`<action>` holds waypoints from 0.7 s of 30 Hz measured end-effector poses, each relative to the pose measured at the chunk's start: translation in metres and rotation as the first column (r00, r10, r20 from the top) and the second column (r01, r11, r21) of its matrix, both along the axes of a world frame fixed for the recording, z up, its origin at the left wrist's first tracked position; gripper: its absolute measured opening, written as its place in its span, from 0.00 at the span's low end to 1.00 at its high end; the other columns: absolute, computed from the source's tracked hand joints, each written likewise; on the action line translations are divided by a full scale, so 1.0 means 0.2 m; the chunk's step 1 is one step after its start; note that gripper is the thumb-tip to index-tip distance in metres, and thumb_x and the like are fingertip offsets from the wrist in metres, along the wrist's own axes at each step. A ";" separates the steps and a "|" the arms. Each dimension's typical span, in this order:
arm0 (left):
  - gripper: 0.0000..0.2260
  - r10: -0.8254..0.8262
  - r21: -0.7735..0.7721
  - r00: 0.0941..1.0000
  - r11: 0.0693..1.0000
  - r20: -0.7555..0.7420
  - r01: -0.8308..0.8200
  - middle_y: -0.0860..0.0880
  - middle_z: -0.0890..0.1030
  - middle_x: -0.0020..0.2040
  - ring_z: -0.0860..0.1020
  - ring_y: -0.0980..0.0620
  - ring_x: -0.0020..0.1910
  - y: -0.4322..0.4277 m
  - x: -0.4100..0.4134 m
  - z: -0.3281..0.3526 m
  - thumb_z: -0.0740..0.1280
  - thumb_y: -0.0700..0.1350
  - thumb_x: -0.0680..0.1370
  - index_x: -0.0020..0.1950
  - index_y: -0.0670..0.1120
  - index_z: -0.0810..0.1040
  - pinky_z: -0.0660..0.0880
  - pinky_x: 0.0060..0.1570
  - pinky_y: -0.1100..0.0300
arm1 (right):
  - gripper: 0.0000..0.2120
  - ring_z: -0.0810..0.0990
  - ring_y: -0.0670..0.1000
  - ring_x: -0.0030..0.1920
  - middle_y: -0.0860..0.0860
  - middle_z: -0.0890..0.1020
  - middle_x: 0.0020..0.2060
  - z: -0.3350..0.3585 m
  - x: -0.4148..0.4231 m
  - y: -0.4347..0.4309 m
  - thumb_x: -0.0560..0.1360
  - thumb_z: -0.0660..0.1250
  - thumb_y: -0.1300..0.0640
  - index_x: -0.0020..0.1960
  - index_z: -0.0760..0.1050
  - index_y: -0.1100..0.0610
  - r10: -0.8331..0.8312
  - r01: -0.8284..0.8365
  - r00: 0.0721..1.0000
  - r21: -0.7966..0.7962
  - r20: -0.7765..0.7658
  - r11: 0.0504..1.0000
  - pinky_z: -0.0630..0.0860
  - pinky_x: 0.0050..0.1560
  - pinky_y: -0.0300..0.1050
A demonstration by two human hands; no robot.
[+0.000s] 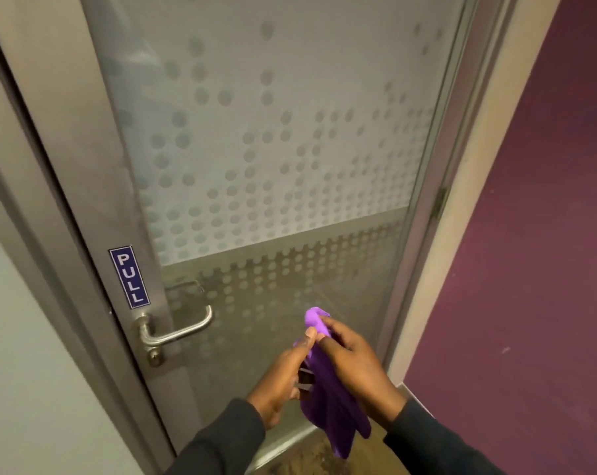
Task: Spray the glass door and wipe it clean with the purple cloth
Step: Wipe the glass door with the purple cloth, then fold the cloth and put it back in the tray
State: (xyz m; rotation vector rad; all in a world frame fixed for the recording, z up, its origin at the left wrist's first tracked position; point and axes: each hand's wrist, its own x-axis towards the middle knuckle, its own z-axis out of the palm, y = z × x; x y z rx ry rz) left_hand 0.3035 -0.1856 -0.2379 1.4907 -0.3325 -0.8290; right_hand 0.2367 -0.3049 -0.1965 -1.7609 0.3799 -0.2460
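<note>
The glass door (pixel 263 149) fills the middle of the view, frosted with a dotted pattern and set in a grey metal frame. Both my hands are low in front of its bottom half, a little away from the glass. The purple cloth (pixel 328 399) hangs bunched between them, its top end poking up above my fingers. My left hand (pixel 283 378) pinches the cloth's upper part from the left. My right hand (pixel 355 365) grips it from the right near the top. Something dark shows under my left palm, too hidden to identify. No spray bottle is clearly in view.
A metal lever handle (pixel 177 329) with a keyhole below sits on the door's left stile, under a blue PULL sign (pixel 129 276). A purple wall (pixel 537 234) stands to the right, with a hinge (pixel 439 202) on the frame. Brown floor shows at the bottom.
</note>
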 end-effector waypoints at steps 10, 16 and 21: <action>0.17 0.130 -0.094 0.975 0.984 -0.178 -0.148 0.34 0.84 0.57 0.83 0.38 0.55 -0.04 -0.53 0.05 0.69 0.36 0.78 0.67 0.34 0.75 0.79 0.62 0.44 | 0.09 0.83 0.48 0.55 0.48 0.86 0.54 0.00 -0.67 -0.26 0.81 0.67 0.49 0.56 0.83 0.50 -0.160 0.160 0.987 0.094 -0.006 0.983 0.77 0.57 0.44; 0.26 -0.122 -0.176 0.932 0.982 -0.341 0.064 0.33 0.79 0.61 0.80 0.37 0.57 -0.02 -0.81 0.18 0.73 0.40 0.70 0.67 0.33 0.76 0.72 0.68 0.42 | 0.36 0.84 0.56 0.59 0.52 0.85 0.59 -0.22 -1.06 -0.34 0.69 0.66 0.24 0.65 0.80 0.48 0.145 0.012 0.959 0.547 -0.242 0.837 0.77 0.62 0.53; 0.18 -0.267 -0.205 0.873 0.959 -0.408 0.197 0.37 0.84 0.49 0.85 0.41 0.47 -0.01 -0.91 0.19 0.78 0.40 0.68 0.55 0.36 0.83 0.81 0.56 0.47 | 0.33 0.74 0.64 0.70 0.65 0.76 0.70 -0.33 -1.36 -0.27 0.76 0.73 0.42 0.72 0.74 0.63 0.229 -0.118 0.973 0.908 0.026 0.403 0.63 0.76 0.65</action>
